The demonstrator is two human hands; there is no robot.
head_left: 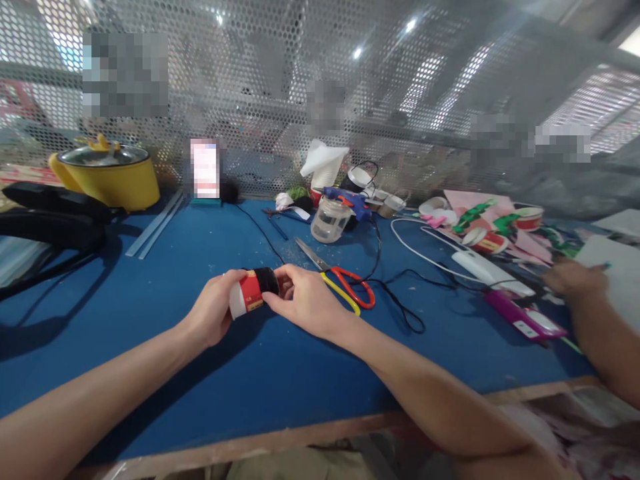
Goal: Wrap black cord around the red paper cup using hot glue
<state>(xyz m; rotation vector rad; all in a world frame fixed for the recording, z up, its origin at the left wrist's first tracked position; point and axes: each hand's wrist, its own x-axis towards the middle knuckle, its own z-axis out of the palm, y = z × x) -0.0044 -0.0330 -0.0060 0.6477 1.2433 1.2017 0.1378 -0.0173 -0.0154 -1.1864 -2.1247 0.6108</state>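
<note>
Both hands on a small roll above the blue bench

Head view: the left hand (pixel 216 312) is closed around the white end of a small roll (pixel 253 291), a red-and-white core wound with black material, and cradles it sideways so the black end faces right. The right hand (pixel 305 301) is closed on that black end, thumb and fingertips pinched at its edge, which looks like a grip for picking at or turning the winding. The roll sits between the two hands, just above the bench (pixel 150 347), near the middle and towards the near edge, where both forearms can brace.

Just right of the right hand lie scissors (pixel 345 279) with red and yellow handles, blades pointing far and left, within easy reach. Beyond them a clear jar (pixel 330 220) stands beside a blue glue gun (pixel 350 199), whose black cord trails across the bench. At far left a yellow pot (pixel 107 175) with a glass lid stands against the perforated screen. At right, another person's hand (pixel 575 279) rests among paper scraps, ribbon rolls and a magenta cutter (pixel 525 319), well apart from the roll
</note>
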